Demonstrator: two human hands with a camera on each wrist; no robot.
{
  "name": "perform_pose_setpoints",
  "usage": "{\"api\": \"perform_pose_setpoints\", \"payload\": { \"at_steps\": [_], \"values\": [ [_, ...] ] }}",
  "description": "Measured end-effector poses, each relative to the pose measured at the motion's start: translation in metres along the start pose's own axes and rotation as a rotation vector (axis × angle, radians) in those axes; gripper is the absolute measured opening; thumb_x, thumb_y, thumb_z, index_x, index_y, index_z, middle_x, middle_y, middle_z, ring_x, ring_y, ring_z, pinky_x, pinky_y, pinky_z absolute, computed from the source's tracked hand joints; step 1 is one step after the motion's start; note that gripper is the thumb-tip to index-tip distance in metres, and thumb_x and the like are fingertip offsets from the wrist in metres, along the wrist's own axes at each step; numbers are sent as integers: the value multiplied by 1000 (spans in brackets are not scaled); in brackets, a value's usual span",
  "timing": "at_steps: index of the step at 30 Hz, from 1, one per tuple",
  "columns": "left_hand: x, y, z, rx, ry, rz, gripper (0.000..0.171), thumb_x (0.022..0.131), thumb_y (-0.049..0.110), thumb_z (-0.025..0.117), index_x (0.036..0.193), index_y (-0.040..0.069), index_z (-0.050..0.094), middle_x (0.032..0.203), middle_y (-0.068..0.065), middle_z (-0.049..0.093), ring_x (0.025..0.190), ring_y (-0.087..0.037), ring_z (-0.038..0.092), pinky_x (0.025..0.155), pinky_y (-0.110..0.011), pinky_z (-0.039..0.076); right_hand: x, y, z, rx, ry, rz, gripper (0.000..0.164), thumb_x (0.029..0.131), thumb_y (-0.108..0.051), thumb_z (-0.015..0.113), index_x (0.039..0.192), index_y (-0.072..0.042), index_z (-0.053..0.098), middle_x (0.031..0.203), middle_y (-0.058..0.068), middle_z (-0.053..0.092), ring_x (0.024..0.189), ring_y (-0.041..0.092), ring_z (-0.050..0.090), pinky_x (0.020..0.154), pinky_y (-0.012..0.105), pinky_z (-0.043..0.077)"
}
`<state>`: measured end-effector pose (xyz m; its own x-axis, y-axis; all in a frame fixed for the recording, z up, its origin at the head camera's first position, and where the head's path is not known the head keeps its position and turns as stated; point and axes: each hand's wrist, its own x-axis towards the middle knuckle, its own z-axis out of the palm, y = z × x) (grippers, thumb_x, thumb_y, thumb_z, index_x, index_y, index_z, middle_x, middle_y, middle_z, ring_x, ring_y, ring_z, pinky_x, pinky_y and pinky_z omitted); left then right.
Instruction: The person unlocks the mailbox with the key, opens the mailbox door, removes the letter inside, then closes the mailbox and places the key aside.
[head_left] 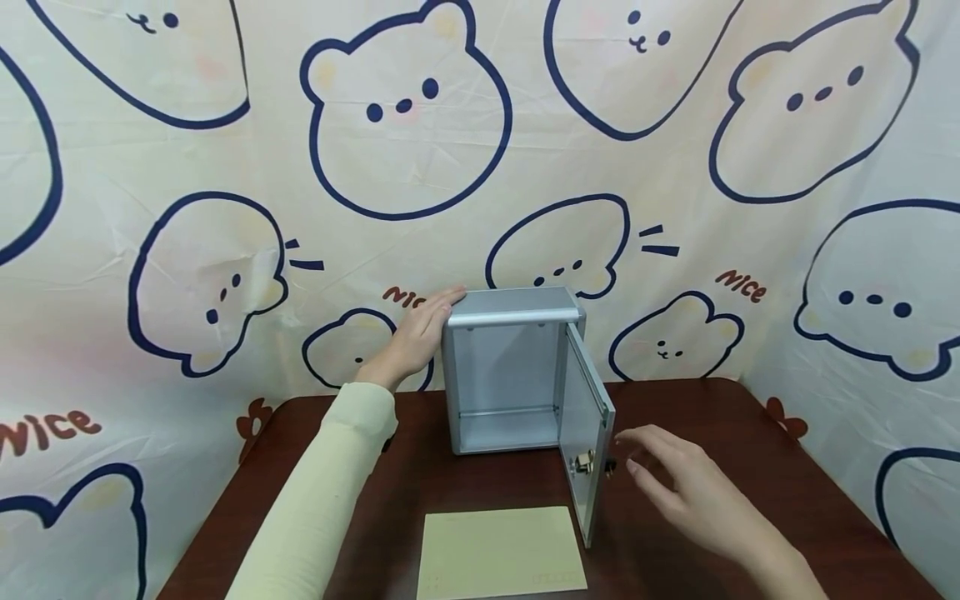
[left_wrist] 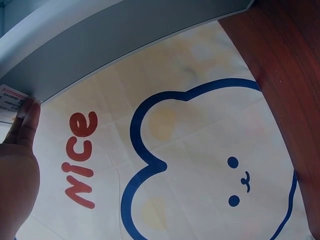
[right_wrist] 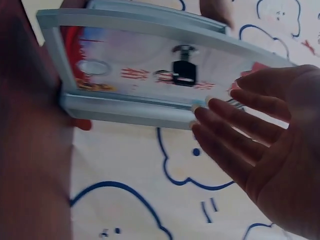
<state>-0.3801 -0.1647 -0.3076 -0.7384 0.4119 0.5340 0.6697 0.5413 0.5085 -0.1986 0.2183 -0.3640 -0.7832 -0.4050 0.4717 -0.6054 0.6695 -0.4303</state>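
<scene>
the box point(head_left: 513, 307) touches the straight-fingered left grip point(head_left: 416, 336), its door point(head_left: 583, 417) just beside the spread, empty right grip point(head_left: 690, 485).

The backdrop point(head_left: 450, 250) reads "Nice" point(left_wrist: 78, 169) (red characters point(right_wrist: 134, 73) on the door point(head_left: 585, 408) blur).

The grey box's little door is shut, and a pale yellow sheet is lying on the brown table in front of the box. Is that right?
Not quite: the little door is open, swung outward, as the head view shows. A pale yellow sheet is lying on the brown table in front of the grey box.
</scene>
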Motion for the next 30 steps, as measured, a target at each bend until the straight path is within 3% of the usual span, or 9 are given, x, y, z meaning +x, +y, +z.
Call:
{"api": "perform_pose_setpoints", "payload": {
  "at_steps": [5, 11, 20, 30],
  "values": [
    [0, 0, 2, -7, 5, 8, 50, 113, 24, 24, 156, 5, 42, 163, -10, 38, 153, -21, 30, 124, -46, 24, 2, 16, 12, 128, -44, -8, 33, 100, -3, 63, 124, -26, 66, 116, -15, 67, 99, 9, 67, 78, 28, 59],
    [1, -1, 2, -8, 8, 10, 51, 112, 24, 24, 156, 5, 42, 163, -11, 39, 153, -22, 30, 124, -47, 25, 4, 26, 26, 197, -61, -35, 35, 99, 2, 62, 122, -24, 69, 114, -14, 68, 97, 9, 67, 75, 27, 58],
    [1, 0, 3, -9, 10, 6, 51, 112, 24, 25, 155, 4, 43, 163, -11, 38, 153, -23, 30, 124, -48, 24, 4, 28, 32, 204, -58, -66, 37, 95, 8, 63, 114, -23, 73, 104, -13, 70, 83, 14, 67, 66, 24, 56],
    [1, 0, 2, -8, 14, 4, 50, 113, 24, 25, 156, 5, 43, 163, -10, 38, 152, -21, 30, 124, -47, 24, 6, 28, 35, 169, 15, -103, 36, 92, 9, 68, 108, -22, 75, 101, -14, 72, 84, 9, 69, 66, 24, 56]
  ]
}}
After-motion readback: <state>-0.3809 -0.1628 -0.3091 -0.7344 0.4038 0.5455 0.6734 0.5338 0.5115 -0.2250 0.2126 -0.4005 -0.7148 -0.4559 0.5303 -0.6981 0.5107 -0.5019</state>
